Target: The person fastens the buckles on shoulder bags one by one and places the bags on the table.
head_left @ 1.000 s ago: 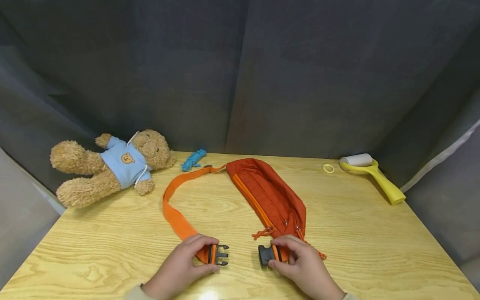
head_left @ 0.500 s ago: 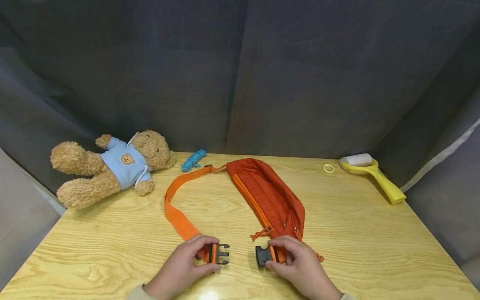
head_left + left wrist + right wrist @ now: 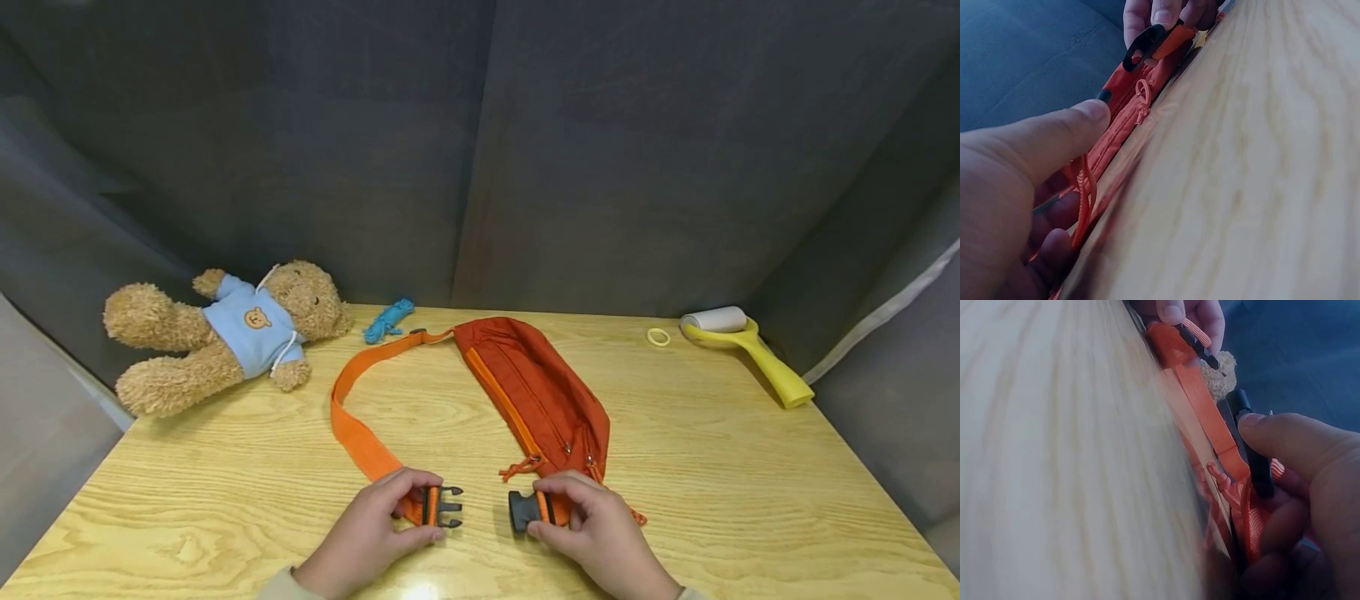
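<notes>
A red waist bag [image 3: 536,392] lies on the table, its orange strap [image 3: 358,435] curving round to the left. My left hand [image 3: 367,529] pinches the pronged buckle half [image 3: 447,507] between thumb and fingers, prongs facing right. Opposite it, my right hand [image 3: 603,533] pinches the black socket half [image 3: 521,511], its mouth facing left. A short gap separates the two halves. In the right wrist view the socket half [image 3: 1254,450] stands between thumb and fingers. The left wrist view shows the socket half [image 3: 1142,47] in the far hand.
A teddy bear [image 3: 258,329] in a blue top lies at the back left, beside a bundle of blue cord [image 3: 388,321]. At the back right are a small yellow ring [image 3: 658,337] and a yellow-handled roller [image 3: 768,364]. Dark curtains [image 3: 480,150] stand behind the table.
The right hand has moved slightly left with the socket half, and the left hand slightly right with the pronged half, narrowing the gap. Both grips look the same.
</notes>
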Tool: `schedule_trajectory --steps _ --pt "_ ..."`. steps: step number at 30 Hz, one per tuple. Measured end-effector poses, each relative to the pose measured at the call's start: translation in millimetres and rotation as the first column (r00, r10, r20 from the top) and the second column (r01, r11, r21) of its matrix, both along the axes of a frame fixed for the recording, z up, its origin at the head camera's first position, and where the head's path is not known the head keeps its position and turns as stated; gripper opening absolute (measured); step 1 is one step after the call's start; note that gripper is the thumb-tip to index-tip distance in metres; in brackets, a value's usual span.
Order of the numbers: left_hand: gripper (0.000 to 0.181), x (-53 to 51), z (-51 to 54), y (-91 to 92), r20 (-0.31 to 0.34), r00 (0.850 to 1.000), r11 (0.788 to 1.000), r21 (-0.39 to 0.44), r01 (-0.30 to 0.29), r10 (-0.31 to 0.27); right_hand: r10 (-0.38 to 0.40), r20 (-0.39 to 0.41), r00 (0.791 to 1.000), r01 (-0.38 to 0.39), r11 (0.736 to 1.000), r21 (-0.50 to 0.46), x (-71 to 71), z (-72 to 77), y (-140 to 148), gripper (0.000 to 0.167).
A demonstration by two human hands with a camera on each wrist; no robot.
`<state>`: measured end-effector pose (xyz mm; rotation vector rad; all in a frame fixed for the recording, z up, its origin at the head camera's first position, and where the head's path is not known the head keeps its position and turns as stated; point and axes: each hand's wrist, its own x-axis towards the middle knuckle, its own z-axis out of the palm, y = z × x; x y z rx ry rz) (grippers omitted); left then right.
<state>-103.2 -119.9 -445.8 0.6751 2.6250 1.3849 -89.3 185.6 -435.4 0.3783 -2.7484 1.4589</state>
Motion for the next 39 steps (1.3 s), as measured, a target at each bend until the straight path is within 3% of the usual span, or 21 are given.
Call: schedule_trajectory --steps 28,39 --pt "0.049 1.6 -0.9 10.7 0.009 1.000 0.999 0.032 0.015 -0.015 0.010 0.040 0.999 -0.009 1.000 -0.017 1.8 2.1 -9.0 0.037" --pt "0.048 2.4 -0.9 14.1 0.018 0.999 0.998 0.052 0.030 -0.031 0.013 0.019 1.000 -0.012 1.000 -0.023 2.5 -0.1 -12.0 0.036"
